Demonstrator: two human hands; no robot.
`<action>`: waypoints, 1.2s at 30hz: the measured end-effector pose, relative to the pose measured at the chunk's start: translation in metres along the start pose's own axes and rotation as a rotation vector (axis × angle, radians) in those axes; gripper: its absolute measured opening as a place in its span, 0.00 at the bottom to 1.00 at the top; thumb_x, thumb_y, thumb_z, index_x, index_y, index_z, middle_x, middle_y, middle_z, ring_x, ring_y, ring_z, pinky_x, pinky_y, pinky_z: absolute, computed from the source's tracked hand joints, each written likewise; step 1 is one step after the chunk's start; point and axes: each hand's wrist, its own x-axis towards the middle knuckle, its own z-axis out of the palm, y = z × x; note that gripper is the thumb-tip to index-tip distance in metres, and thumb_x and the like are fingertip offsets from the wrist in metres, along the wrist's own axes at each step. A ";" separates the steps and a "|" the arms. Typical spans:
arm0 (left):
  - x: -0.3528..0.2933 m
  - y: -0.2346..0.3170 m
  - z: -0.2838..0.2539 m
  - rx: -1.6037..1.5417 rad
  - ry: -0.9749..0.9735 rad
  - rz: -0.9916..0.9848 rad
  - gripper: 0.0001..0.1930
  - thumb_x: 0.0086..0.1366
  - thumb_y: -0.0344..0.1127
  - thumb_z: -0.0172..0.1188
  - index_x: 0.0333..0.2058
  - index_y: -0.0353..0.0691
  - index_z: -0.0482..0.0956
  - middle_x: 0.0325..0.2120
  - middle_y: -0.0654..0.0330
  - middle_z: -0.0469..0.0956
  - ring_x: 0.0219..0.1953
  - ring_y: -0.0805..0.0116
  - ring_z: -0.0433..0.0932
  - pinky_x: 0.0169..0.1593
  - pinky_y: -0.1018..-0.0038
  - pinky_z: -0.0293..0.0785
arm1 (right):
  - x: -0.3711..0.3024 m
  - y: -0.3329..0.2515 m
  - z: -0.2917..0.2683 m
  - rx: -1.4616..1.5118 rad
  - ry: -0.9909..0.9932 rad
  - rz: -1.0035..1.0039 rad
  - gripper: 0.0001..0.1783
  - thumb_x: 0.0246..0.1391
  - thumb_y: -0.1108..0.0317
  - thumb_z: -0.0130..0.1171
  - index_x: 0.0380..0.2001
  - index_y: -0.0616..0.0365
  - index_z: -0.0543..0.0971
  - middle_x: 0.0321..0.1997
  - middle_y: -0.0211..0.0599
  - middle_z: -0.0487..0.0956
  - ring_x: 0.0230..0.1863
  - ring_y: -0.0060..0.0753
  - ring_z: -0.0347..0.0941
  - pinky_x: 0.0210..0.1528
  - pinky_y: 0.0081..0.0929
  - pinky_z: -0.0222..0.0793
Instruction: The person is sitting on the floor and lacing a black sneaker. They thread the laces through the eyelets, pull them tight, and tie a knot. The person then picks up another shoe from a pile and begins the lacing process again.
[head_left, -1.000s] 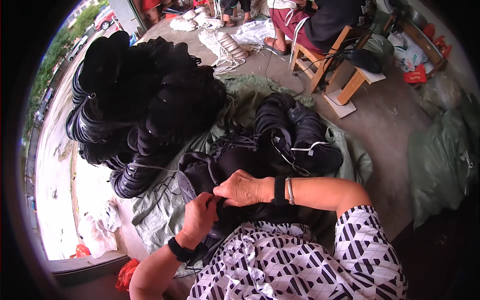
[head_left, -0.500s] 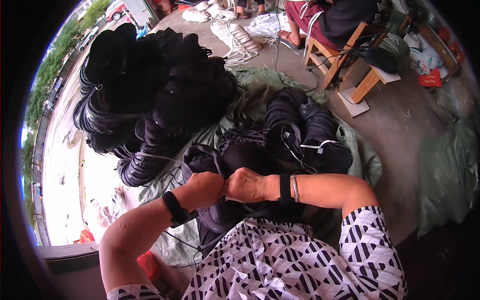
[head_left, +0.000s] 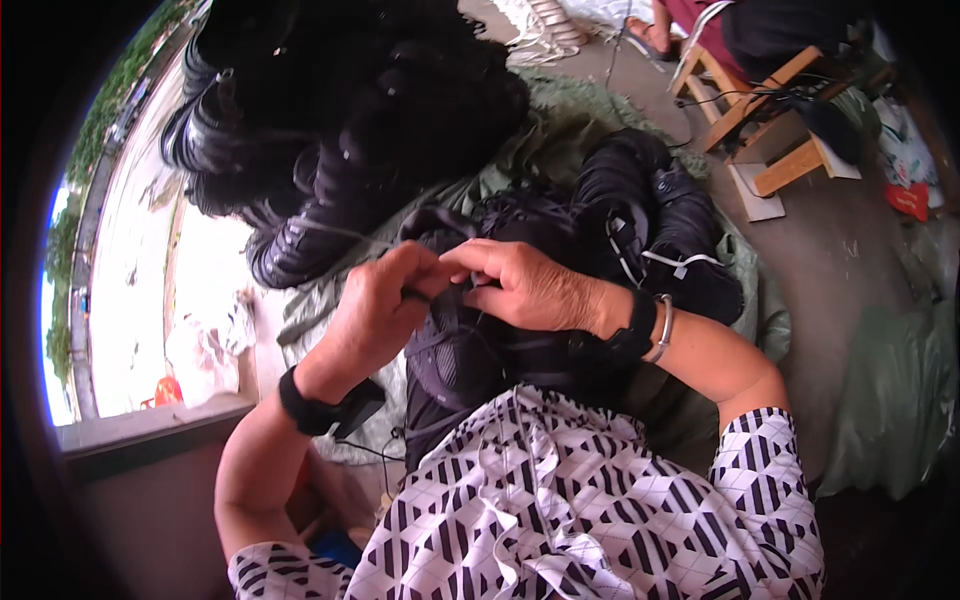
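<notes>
My left hand (head_left: 378, 305) and my right hand (head_left: 540, 288) meet at the fingertips, above a dark shoe upper (head_left: 455, 362) lying at my lap. The left fingers are curled in, with a dark strand by them. Thumb and fingers of the right hand are bent toward a pinch beside it. What lies between the fingertips is too small and dark to make out. Behind the hands, the shoe upper's padded collar (head_left: 440, 222) shows in part.
A large pile of black shoe uppers (head_left: 400, 110) rises at the far left. Nested stacks of dark uppers (head_left: 690, 225), one with a white tie, lie right of my hands on a green sheet (head_left: 575, 105). A wooden stool (head_left: 790, 120) and seated person are at the far right.
My hands were pressed together as fists; now the fingers have loosened, with the right hand's thumb and fingers apart. The view has tilted, so the surroundings sit higher and farther right.
</notes>
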 end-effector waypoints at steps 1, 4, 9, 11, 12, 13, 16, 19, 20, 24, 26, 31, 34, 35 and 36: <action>0.000 -0.005 0.009 -0.126 0.053 -0.044 0.05 0.59 0.24 0.55 0.35 0.33 0.75 0.25 0.59 0.80 0.28 0.73 0.79 0.32 0.77 0.73 | 0.003 0.004 0.008 0.307 -0.069 0.158 0.12 0.55 0.71 0.60 0.43 0.62 0.75 0.36 0.36 0.79 0.37 0.27 0.77 0.42 0.24 0.72; -0.011 -0.045 0.036 -0.237 0.190 -0.085 0.06 0.68 0.30 0.53 0.41 0.35 0.72 0.24 0.68 0.71 0.25 0.83 0.66 0.30 0.84 0.65 | 0.003 0.007 0.019 0.785 -0.159 0.528 0.14 0.64 0.62 0.50 0.37 0.63 0.77 0.21 0.32 0.78 0.23 0.21 0.74 0.31 0.19 0.70; -0.035 -0.072 0.070 -0.088 0.451 -0.135 0.10 0.70 0.32 0.51 0.47 0.39 0.68 0.25 0.60 0.71 0.27 0.73 0.69 0.34 0.75 0.67 | -0.036 0.021 -0.028 0.909 0.219 0.559 0.13 0.62 0.65 0.49 0.35 0.66 0.76 0.14 0.26 0.69 0.13 0.17 0.61 0.25 0.22 0.69; -0.042 -0.089 0.079 -0.113 0.581 -0.091 0.07 0.71 0.32 0.49 0.45 0.39 0.70 0.25 0.62 0.71 0.27 0.75 0.68 0.33 0.77 0.66 | -0.059 0.014 -0.090 0.942 0.528 0.435 0.09 0.59 0.72 0.50 0.38 0.68 0.75 0.14 0.21 0.60 0.14 0.15 0.53 0.25 0.22 0.64; -0.045 -0.092 0.078 -0.193 0.546 -0.126 0.07 0.72 0.33 0.48 0.44 0.39 0.71 0.25 0.62 0.71 0.27 0.76 0.68 0.33 0.77 0.66 | -0.080 0.018 -0.135 0.982 0.694 0.421 0.10 0.61 0.71 0.49 0.38 0.67 0.75 0.14 0.20 0.57 0.14 0.14 0.51 0.23 0.20 0.55; -0.051 -0.095 0.076 -0.267 0.516 -0.170 0.07 0.72 0.33 0.47 0.42 0.39 0.71 0.25 0.63 0.71 0.27 0.77 0.68 0.33 0.78 0.67 | -0.105 0.028 -0.179 0.982 0.805 0.330 0.10 0.63 0.69 0.48 0.39 0.67 0.74 0.14 0.20 0.54 0.14 0.13 0.48 0.22 0.19 0.48; -0.058 -0.079 0.066 -0.509 0.407 -0.328 0.10 0.73 0.38 0.47 0.40 0.39 0.72 0.23 0.66 0.70 0.25 0.79 0.67 0.29 0.82 0.65 | -0.183 0.052 -0.267 0.977 1.259 0.270 0.12 0.65 0.68 0.45 0.38 0.62 0.77 0.15 0.19 0.52 0.13 0.15 0.46 0.21 0.19 0.47; -0.065 -0.085 0.050 -0.803 0.206 -0.426 0.11 0.72 0.40 0.49 0.44 0.40 0.72 0.25 0.69 0.68 0.22 0.83 0.65 0.24 0.86 0.58 | -0.131 0.044 -0.200 0.850 0.869 0.410 0.11 0.65 0.66 0.48 0.39 0.62 0.76 0.16 0.20 0.56 0.14 0.13 0.48 0.19 0.16 0.45; -0.067 -0.087 0.048 -0.884 0.174 -0.429 0.11 0.72 0.39 0.49 0.45 0.40 0.72 0.26 0.69 0.68 0.22 0.83 0.65 0.24 0.86 0.57 | -0.093 0.023 -0.156 0.764 0.850 0.580 0.10 0.64 0.67 0.48 0.40 0.62 0.76 0.16 0.22 0.60 0.13 0.12 0.48 0.17 0.14 0.46; -0.070 -0.098 0.048 -1.014 0.218 -0.332 0.09 0.71 0.36 0.50 0.46 0.41 0.73 0.33 0.71 0.72 0.26 0.86 0.68 0.27 0.87 0.61 | -0.038 0.004 -0.042 0.567 -0.032 0.600 0.13 0.65 0.63 0.48 0.36 0.61 0.77 0.33 0.42 0.83 0.16 0.15 0.69 0.18 0.12 0.64; -0.062 -0.095 0.061 -0.894 0.415 -0.254 0.09 0.71 0.34 0.51 0.46 0.40 0.73 0.35 0.69 0.74 0.28 0.85 0.69 0.29 0.87 0.63 | -0.023 -0.007 -0.006 0.464 -0.309 0.700 0.12 0.64 0.64 0.49 0.34 0.59 0.78 0.33 0.33 0.82 0.26 0.16 0.75 0.25 0.15 0.70; -0.059 -0.094 0.075 -0.602 0.536 -0.137 0.13 0.64 0.26 0.60 0.48 0.35 0.74 0.32 0.65 0.77 0.34 0.80 0.75 0.39 0.84 0.73 | -0.041 -0.005 0.019 -0.278 -0.724 0.255 0.08 0.56 0.71 0.51 0.27 0.64 0.75 0.22 0.44 0.77 0.22 0.36 0.77 0.29 0.29 0.72; -0.070 -0.100 0.070 -0.740 0.357 -0.353 0.10 0.64 0.27 0.60 0.44 0.35 0.77 0.28 0.65 0.78 0.29 0.81 0.75 0.35 0.85 0.73 | -0.043 -0.014 0.002 -0.116 -0.831 0.327 0.07 0.57 0.71 0.53 0.29 0.64 0.77 0.23 0.42 0.78 0.19 0.33 0.76 0.26 0.27 0.71; -0.072 -0.102 0.072 -0.730 0.319 -0.298 0.07 0.63 0.29 0.61 0.37 0.32 0.79 0.25 0.66 0.78 0.26 0.82 0.73 0.32 0.83 0.72 | -0.039 -0.019 -0.005 -0.036 -0.682 0.514 0.09 0.59 0.70 0.53 0.30 0.64 0.78 0.23 0.39 0.79 0.17 0.28 0.75 0.24 0.24 0.70; -0.072 -0.100 0.070 -0.686 0.278 -0.333 0.07 0.64 0.31 0.61 0.36 0.32 0.79 0.25 0.66 0.78 0.26 0.82 0.73 0.32 0.83 0.71 | -0.029 -0.029 -0.012 0.047 -0.525 0.700 0.10 0.61 0.68 0.52 0.31 0.64 0.78 0.24 0.36 0.80 0.16 0.23 0.74 0.22 0.20 0.69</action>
